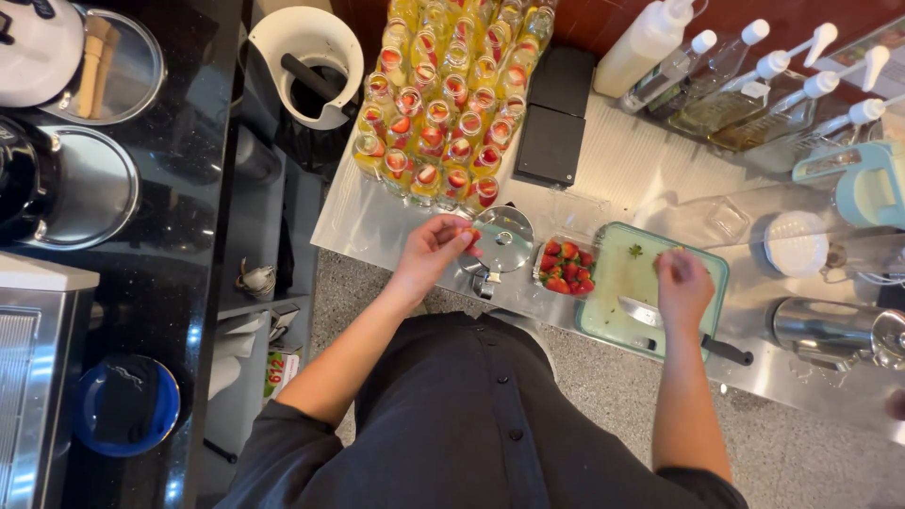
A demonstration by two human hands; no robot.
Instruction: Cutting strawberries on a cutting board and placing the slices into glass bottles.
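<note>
My left hand (436, 247) pinches a small red strawberry piece (474, 235) just in front of several rows of yellow drink bottles (451, 104), many topped with strawberry slices. My right hand (682, 286) rests on a pale green cutting board (613, 292), fingers curled around a bit of strawberry top. A knife (679, 330) lies on the board under that hand, its black handle pointing right. Between my hands sits a clear punnet of strawberries (567, 267) and a round glass lid (503, 239).
Pump bottles (754, 90) and a white squeeze bottle (644, 42) line the back right. A white lidded tub (795, 243), a steel jug (834, 330), black boxes (554, 118) and a white bucket (306, 61) stand around. A black counter with steel pots (85, 188) is left.
</note>
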